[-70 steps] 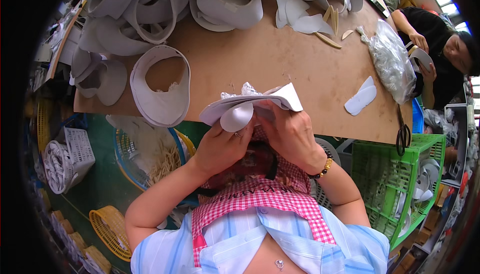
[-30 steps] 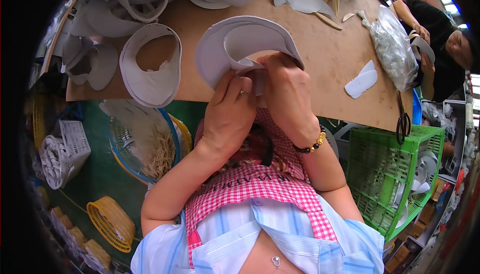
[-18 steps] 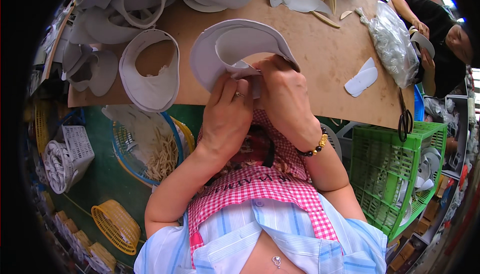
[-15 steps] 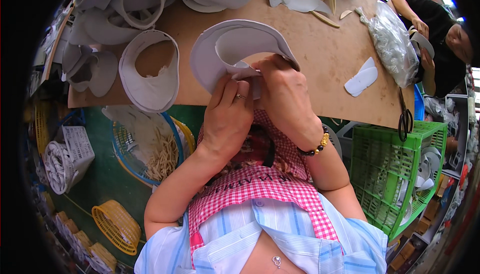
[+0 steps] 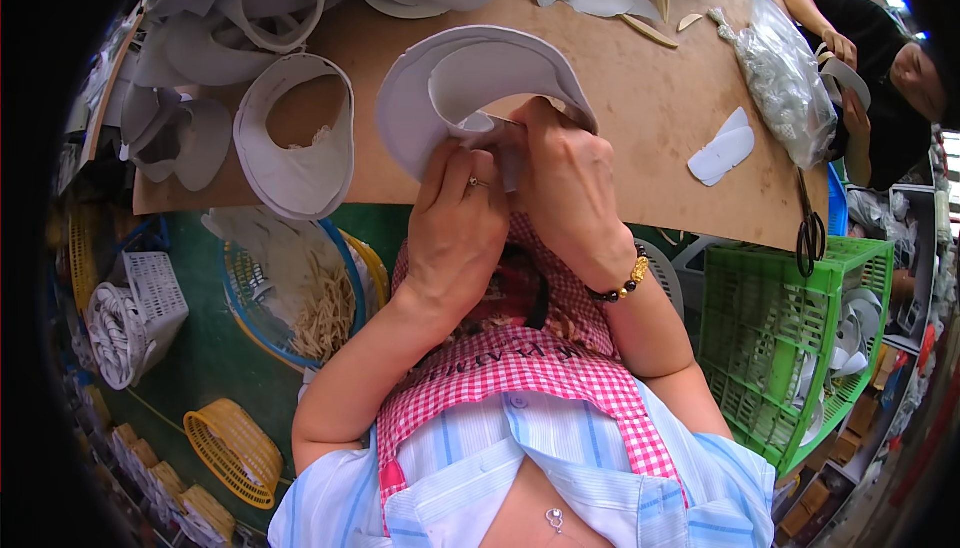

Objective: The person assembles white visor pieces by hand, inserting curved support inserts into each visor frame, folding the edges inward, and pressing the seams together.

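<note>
Over the table's near edge I hold up a white, curved visor-like piece [image 5: 410,88] with a wide brim and an inner band. My left hand [image 5: 460,223] pinches its near side, a ring on one finger. Close beside it, my right hand [image 5: 575,198], with a beaded bracelet at the wrist, is closed on the same band. The fingertips of both hands meet around the band's end, and the exact grip there is partly hidden. To the left, a similar white visor piece [image 5: 255,163] lies on the brown table [image 5: 640,163], reaching over its edge.
More white visor pieces [image 5: 200,48] pile up at the far left. Flat white cutouts [image 5: 722,148], a clear plastic bag [image 5: 785,78] and black scissors [image 5: 810,233] are on the right. A green crate [image 5: 770,348] stands below. A co-worker [image 5: 880,58] handles another piece at far right.
The visor piece and both hands have shifted slightly up and left. My right hand has turned a little, and both hands keep their hold.
</note>
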Motion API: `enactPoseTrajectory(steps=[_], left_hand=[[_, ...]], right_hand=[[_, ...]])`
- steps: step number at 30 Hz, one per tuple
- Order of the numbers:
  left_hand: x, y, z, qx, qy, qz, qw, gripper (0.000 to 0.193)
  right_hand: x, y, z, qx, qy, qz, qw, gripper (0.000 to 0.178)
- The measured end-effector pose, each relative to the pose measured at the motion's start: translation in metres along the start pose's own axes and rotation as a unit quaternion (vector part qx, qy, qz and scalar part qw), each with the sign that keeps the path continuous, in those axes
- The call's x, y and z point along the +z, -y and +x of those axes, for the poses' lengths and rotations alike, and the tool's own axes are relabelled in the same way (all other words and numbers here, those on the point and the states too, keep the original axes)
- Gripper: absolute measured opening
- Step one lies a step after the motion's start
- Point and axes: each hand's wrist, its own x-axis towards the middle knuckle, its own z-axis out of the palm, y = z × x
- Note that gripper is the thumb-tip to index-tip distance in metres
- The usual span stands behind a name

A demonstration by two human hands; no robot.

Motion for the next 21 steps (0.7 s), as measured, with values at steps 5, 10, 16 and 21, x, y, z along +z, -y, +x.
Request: enactPoseTrajectory(steps=[5,10,16,21], left_hand=[[0.002,0.003,-0.003,-0.002,-0.035,0.004,0.999,0.034],[0.001,0.006,-0.008,0.012,-0.023,0.003,1.000,0.037],[0.001,-0.001,-0.004,-0.001,-0.017,0.022,1.000,0.038],[0.004,0.002,-0.010,0.003,-0.033,0.020,0.999,0.039]], right_hand=[[-0.004,0.005,0.003,0.010,0.030,-0.011,0.999,0.016],[0.001,0.003,0.001,-0.035,-0.005,-0.029,0.999,0.014],[-0.002,0.004,0.001,-0.011,0.020,-0.024,0.999,0.014],[-0.003,0.005,0.003,-0.017,0.029,-0.012,0.999,0.017]])
